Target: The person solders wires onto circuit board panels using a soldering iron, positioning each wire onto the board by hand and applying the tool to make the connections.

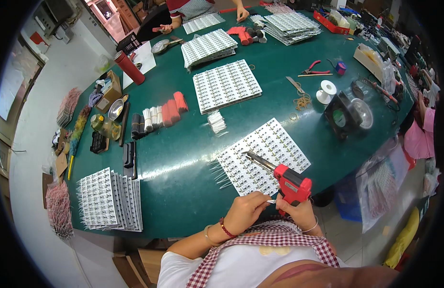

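Observation:
My right hand (299, 214) is wrapped round the grip of a red and black soldering gun (293, 185). Its long metal nose points up and left over a white circuit board panel (265, 156) with rows of small parts. Thin white wires (221, 175) stick out from the panel's left edge. Close beside the grip, my left hand (248, 210) is closed, fingers pinched on the end of a white wire (271, 201) that reaches toward my right hand. A small bundle of white wires (216, 123) lies beyond the panel.
Stacked panels stand at front left (109, 199), and another stack (226, 85) lies mid-table. Wire bundles (159, 115), a solder spool (326, 91), red pliers (318, 68) and a black fan-like device (341, 114) surround the work. Across the table, another person's hand (242, 13) rests near wires.

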A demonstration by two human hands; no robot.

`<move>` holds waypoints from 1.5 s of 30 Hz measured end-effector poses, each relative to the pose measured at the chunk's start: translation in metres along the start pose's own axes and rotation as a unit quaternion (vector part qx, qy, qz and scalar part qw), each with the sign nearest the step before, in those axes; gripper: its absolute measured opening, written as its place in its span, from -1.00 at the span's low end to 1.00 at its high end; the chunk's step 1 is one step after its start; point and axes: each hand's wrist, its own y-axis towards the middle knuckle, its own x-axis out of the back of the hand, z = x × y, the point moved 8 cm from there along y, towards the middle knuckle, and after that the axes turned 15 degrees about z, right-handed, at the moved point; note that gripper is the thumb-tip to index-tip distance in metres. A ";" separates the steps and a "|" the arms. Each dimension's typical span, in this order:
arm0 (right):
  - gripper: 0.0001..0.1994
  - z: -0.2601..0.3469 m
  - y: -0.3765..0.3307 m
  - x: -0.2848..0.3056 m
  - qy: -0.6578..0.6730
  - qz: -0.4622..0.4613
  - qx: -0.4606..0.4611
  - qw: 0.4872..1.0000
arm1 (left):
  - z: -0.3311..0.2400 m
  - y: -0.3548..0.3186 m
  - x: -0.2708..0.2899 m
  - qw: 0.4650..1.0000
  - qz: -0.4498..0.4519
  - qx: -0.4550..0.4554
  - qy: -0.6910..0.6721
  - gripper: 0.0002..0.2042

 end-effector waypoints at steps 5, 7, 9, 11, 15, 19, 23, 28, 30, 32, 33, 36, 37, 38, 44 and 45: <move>-0.85 -0.001 0.001 -0.001 0.030 0.002 0.006 1.000 | -0.001 -0.001 0.000 1.000 -0.003 -0.001 0.008 -0.82; -0.85 0.000 0.001 -0.001 0.025 0.008 0.010 1.000 | -0.002 -0.001 0.000 1.000 -0.005 -0.005 0.009 -0.82; -0.85 0.000 0.000 -0.001 0.020 0.016 0.015 1.000 | -0.004 -0.001 -0.001 1.000 -0.001 -0.020 0.002 -0.82; -0.85 -0.002 -0.002 0.000 0.014 0.010 0.004 1.000 | -0.003 -0.001 -0.001 1.000 0.001 -0.023 -0.003 -0.82; -0.84 -0.007 -0.003 0.000 0.008 0.012 -0.024 1.000 | -0.002 -0.003 -0.001 1.000 0.001 -0.024 -0.018 -0.83; -0.83 -0.005 0.000 -0.005 0.030 0.012 -0.008 0.999 | 0.002 -0.004 0.003 0.999 -0.005 0.007 -0.030 -0.84; -0.82 -0.002 -0.002 -0.002 0.032 0.006 0.013 0.999 | 0.012 -0.012 0.020 0.998 -0.066 0.013 -0.006 -0.82; -0.50 -0.007 -0.019 0.016 0.068 -0.035 0.014 0.997 | 0.049 -0.033 0.043 0.986 -0.061 0.041 0.151 -0.82; -0.45 -0.008 -0.020 0.021 0.052 -0.041 0.027 0.997 | 0.061 -0.042 0.056 0.978 -0.080 0.039 0.188 -0.82; -0.40 -0.011 -0.020 0.024 0.032 -0.045 0.017 0.998 | 0.067 -0.047 0.061 0.965 -0.049 0.017 0.258 -0.76; -0.40 -0.013 -0.020 0.024 0.037 -0.042 0.013 0.998 | 0.069 -0.047 0.061 0.956 -0.031 0.012 0.292 -0.75; -0.36 -0.020 -0.020 0.023 0.006 -0.041 -0.027 0.999 | 0.064 -0.048 0.057 0.948 -0.017 -0.036 0.316 -0.72; -0.36 -0.022 -0.021 0.021 0.006 -0.040 -0.034 0.999 | 0.065 -0.048 0.056 0.951 -0.012 -0.025 0.309 -0.72; -0.39 -0.025 -0.022 0.018 0.006 -0.028 -0.043 0.999 | 0.061 -0.047 0.054 0.950 -0.014 -0.042 0.308 -0.71; -0.64 -0.040 -0.030 0.005 -0.006 0.013 -0.074 0.997 | 0.055 -0.047 0.043 0.947 0.000 -0.047 0.316 -0.67; -0.71 -0.044 -0.032 0.003 -0.001 0.023 -0.082 0.996 | 0.056 -0.047 0.042 0.948 0.000 -0.042 0.315 -0.67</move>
